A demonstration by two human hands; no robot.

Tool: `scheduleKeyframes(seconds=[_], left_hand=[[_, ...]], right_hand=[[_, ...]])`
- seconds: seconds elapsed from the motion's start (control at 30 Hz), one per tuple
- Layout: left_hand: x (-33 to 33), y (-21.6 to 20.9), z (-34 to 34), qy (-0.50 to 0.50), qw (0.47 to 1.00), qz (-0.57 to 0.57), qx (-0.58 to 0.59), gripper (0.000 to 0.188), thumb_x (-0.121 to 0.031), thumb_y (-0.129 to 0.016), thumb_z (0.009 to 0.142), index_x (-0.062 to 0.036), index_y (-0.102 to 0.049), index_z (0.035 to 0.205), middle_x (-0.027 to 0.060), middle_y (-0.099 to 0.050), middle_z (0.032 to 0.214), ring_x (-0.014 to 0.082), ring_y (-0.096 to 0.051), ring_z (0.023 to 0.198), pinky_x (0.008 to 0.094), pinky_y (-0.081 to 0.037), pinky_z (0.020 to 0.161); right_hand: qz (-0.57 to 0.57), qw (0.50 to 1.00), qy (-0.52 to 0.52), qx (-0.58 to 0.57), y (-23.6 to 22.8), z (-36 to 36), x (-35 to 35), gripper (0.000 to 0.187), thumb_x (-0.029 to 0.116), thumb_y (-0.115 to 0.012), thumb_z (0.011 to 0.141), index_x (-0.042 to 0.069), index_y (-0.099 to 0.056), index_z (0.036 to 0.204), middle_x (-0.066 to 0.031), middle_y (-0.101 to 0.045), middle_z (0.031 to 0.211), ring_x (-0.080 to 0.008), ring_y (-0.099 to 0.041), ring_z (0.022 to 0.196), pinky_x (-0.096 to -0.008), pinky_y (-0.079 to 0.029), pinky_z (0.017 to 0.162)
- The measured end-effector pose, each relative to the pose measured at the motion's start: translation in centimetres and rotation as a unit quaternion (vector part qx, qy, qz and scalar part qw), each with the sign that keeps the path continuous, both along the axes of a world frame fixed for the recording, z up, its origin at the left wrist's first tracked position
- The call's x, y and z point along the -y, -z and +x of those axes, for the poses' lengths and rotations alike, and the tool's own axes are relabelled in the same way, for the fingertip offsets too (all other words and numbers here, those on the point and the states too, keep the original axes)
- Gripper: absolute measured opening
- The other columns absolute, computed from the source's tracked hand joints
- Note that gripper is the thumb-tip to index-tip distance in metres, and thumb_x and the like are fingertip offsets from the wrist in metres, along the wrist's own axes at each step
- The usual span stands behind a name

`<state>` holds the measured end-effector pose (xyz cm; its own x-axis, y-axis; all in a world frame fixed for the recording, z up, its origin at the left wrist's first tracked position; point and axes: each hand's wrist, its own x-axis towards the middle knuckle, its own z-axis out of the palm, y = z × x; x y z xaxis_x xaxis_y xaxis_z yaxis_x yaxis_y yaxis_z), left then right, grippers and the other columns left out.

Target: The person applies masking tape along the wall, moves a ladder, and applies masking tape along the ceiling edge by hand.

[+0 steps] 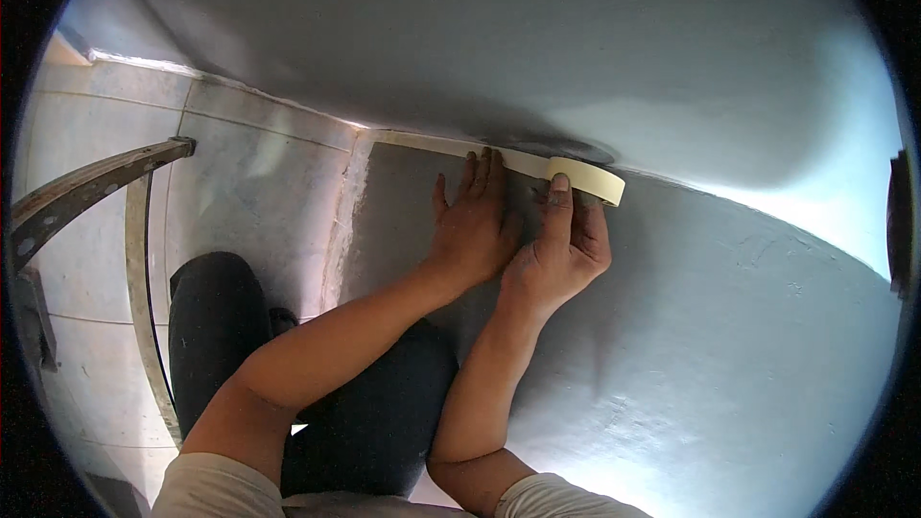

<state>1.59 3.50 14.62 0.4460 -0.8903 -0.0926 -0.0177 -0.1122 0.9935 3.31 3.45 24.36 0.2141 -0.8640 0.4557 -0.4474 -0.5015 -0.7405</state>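
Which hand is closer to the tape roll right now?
Right. The right hand grips the tape roll; the left hand is off to the roll's left, fingertips at the pale tape strip.

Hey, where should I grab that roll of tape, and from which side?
Probably by the roll of tape's outer band, coming from the lower right, much as the right hand holds it from below. The ring's broad band gives the thumb a flat rest. The tape strip runs off its left end and the upper gray surface lies just above, so avoid those sides.
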Motion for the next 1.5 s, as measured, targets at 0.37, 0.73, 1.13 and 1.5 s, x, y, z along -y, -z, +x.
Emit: scheduleKeyframes(seconds=[0.37,0.73,1.13,1.5], left_hand=[[-0.5,0.7,0.2,0.021,0.999,-0.04,-0.024,0.09,-0.026,-0.059,0.096,0.0088,-0.017,0.168,0.0285,-0.023,0.176,0.0406,-0.019,0.166,0.0721,-0.011,0.127],[-0.8,1.2,0.6,0.002,0.996,-0.07,-0.049,0.093,-0.025,-0.064,0.094,0.0073,-0.017,0.169,0.0281,-0.024,0.176,0.0381,-0.021,0.166,0.071,-0.011,0.127],[-0.3,0.5,1.2,0.015,0.997,-0.05,-0.052,0.097,-0.027,-0.066,0.093,0.0071,-0.016,0.169,0.0273,-0.023,0.176,0.0388,-0.019,0.166,0.071,-0.012,0.128],[0.0,-0.5,1.6,0.032,0.999,-0.036,-0.019,0.096,-0.029,-0.063,0.096,0.0137,-0.015,0.166,0.035,-0.022,0.173,0.0457,-0.02,0.164,0.0725,-0.014,0.127]], right_hand=[[-0.05,0.996,0.037,-0.064,-0.4,0.6,-0.3,0.013,0.001,-0.074,0.1,-0.009,-0.077,0.107,-0.0087,-0.079,0.097,-0.0108,-0.069,0.086,-0.0269,-0.055,0.078],[-0.098,0.991,0.026,-0.086,-0.4,0.3,0.6,0.011,-0.002,-0.075,0.098,-0.008,-0.077,0.106,-0.0076,-0.078,0.096,-0.0106,-0.069,0.081,-0.0267,-0.055,0.072],[-0.107,0.989,0.028,-0.096,-0.8,0.5,1.1,0.012,-0.003,-0.075,0.098,-0.01,-0.075,0.108,-0.0085,-0.077,0.096,-0.0107,-0.069,0.082,-0.0253,-0.054,0.069],[-0.114,0.986,0.061,-0.11,-0.8,0.9,0.9,0.016,0.002,-0.076,0.099,-0.011,-0.078,0.109,-0.0106,-0.079,0.091,-0.0127,-0.073,0.079,-0.0268,-0.058,0.073]])
